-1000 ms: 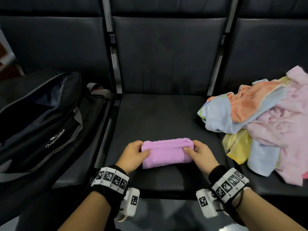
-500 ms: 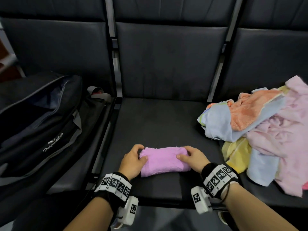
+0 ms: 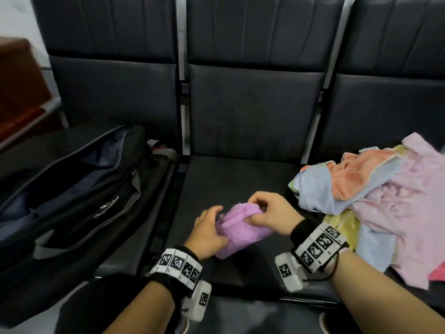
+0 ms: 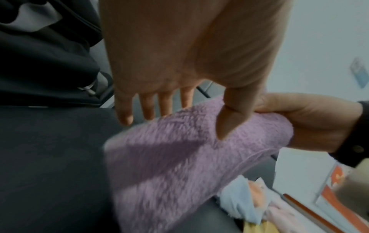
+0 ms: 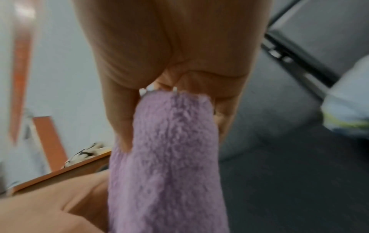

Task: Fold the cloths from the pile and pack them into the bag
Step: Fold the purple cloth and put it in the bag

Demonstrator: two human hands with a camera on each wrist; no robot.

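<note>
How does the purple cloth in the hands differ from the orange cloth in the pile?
The purple cloth is folded into a compact bundle; the orange cloth lies crumpled and loose. The purple cloth is gripped by the right hand, with the left hand against it; nothing touches the orange one. The purple cloth is over the middle seat; the orange one lies among other cloths. Both look like fuzzy towelling.

Bag mouth [image 3: 72, 169] seemingly unobstructed
</note>
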